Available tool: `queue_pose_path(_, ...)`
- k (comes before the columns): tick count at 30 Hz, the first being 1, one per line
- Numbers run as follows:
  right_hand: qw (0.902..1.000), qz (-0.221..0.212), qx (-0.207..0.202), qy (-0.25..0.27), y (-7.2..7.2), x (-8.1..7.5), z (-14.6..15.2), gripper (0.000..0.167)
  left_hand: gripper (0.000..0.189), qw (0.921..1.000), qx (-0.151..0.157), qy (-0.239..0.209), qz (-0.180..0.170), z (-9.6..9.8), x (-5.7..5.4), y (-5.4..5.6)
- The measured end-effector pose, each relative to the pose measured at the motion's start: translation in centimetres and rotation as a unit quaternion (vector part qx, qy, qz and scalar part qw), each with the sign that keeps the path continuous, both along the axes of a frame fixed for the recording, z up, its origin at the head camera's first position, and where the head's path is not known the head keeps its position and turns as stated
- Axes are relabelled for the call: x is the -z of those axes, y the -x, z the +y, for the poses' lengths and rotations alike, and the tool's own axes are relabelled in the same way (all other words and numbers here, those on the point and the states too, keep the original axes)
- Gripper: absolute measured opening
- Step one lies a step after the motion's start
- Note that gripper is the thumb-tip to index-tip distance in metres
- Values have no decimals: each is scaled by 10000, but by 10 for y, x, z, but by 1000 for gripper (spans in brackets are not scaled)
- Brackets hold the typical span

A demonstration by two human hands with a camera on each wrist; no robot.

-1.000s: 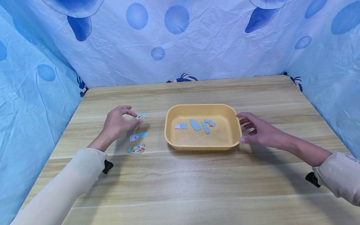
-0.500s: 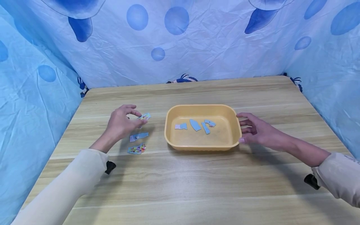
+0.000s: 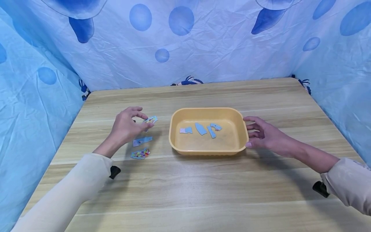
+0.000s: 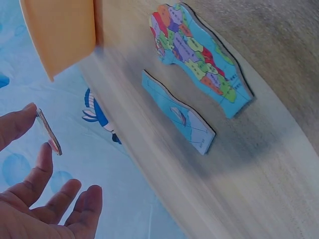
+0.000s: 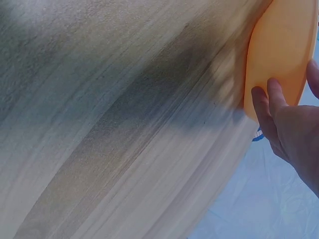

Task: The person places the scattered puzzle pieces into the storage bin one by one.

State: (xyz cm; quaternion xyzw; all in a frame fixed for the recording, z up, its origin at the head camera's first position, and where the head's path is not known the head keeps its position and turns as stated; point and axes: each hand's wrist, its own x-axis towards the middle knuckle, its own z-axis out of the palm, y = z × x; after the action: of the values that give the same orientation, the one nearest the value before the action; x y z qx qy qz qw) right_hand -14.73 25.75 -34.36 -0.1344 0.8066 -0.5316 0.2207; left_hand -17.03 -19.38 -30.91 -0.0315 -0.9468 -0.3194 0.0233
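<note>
My left hand [image 3: 126, 125] pinches a puzzle piece [image 3: 151, 119] between thumb and forefinger, above the table left of the tray. In the left wrist view that held piece [image 4: 48, 132] shows edge-on, its other fingers spread apart from it. Below lie a blue puzzle piece [image 4: 178, 113] and a bigger piece with a colourful map print [image 4: 199, 57], both flat on the table. My right hand [image 3: 265, 135] touches the right end of the yellow tray [image 3: 208, 152]. Its fingers rest against the outer wall [image 5: 279, 55] in the right wrist view.
Inside the tray lie several light blue puzzle pieces, among them a pointed one [image 3: 200, 129] and a blue-and-pink one [image 3: 185, 130]. The wood-grain table [image 3: 185, 193] is bordered by blue printed cloth [image 3: 203, 61] at the back and sides.
My left hand has moved a little to the right with the pinched puzzle piece, mostly in the first half second. The right hand and tray stay nearly still.
</note>
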Motion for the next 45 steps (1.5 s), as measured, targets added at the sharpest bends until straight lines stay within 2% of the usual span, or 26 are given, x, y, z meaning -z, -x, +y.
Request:
queue_pose_path(9, 9999, -33, 11, 139, 0, 2, 0, 87, 30, 10000, 68, -20, -13, 6, -1, 1)
queue_pose_path(15, 9998, 12, -5, 184, 0, 4, 1, 86, 27, 9995, 282, -111, 87, 17, -1, 0)
queue_pose_path(29, 9998, -106, 37, 159, 0, 3, 1, 88, 25, 9964, 809, -265, 66, 49, -12, -4)
queue_pose_path(36, 9997, -83, 28, 243, -1, 3, 0, 87, 24, 9934, 1033, -463, -169, 65, -19, -5)
queue_pose_path(40, 9997, -55, 30, 224, -1, 3, 0, 87, 24, 9916, 1041, -683, -342, 74, -23, -6)
queue_pose_path(45, 9998, -37, 25, 180, -1, 2, 0, 87, 24, 9905, 1056, -735, -484, 81, -23, -3)
